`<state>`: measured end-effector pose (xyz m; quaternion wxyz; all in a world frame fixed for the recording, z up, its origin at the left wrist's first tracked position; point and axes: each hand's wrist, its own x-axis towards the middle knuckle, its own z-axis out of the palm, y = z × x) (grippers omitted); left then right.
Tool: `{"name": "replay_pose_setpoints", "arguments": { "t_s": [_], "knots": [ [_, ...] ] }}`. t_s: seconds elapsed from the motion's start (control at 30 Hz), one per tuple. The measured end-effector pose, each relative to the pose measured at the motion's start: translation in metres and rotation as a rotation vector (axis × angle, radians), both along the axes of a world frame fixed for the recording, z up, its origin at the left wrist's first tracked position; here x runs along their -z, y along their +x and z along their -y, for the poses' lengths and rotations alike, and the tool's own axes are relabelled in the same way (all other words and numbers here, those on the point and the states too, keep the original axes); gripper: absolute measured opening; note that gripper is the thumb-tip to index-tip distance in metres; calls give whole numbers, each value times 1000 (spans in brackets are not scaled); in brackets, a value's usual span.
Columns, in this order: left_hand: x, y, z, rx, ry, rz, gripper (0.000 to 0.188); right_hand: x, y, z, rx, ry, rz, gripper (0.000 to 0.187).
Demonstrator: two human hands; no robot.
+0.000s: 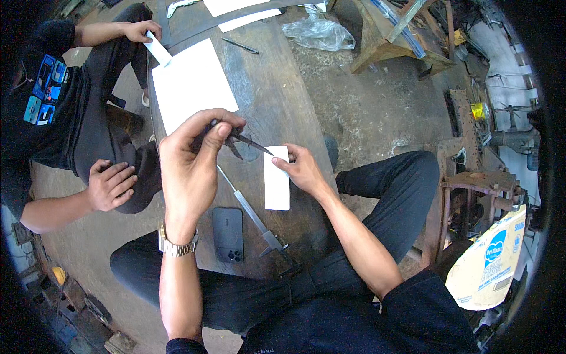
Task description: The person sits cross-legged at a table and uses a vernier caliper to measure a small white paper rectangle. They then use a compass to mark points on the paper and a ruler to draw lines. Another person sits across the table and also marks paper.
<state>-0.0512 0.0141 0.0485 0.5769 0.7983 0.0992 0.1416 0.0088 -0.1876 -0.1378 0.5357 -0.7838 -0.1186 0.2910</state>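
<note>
My left hand (197,159), with a metal watch on its wrist, is closed around a dark metal tool with two pointed legs (250,143). The legs are spread apart, and the longer one reaches the upper part of a narrow white strip (276,183). Whether the tool is scissors or dividers I cannot tell, as its upper part is hidden in the hand. My right hand (303,168) pinches that strip by its right edge, thumb on top. Below the hands, a vernier caliper (253,215) lies slanted on the wooden table (283,100), beside a dark phone (227,233).
A large white sheet (191,82) and a black pen (240,45) lie farther up the table. At left a co-worker's hand (143,32) holds another white strip (158,50). Beyond the table are a clear plastic bag (318,32) and a wooden stand (383,44).
</note>
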Motion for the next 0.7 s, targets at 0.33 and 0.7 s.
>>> {"name": "replay_pose_setpoints", "arguments": {
  "t_s": [0.33, 0.7],
  "knots": [
    [-8, -34, -17, -61, -40, 110, 12, 4, -11, 8, 139, 130, 18, 33],
    [-10, -58, -37, -78, -36, 151, 17, 4, 0, 3, 153, 130, -49, 28]
  ]
}}
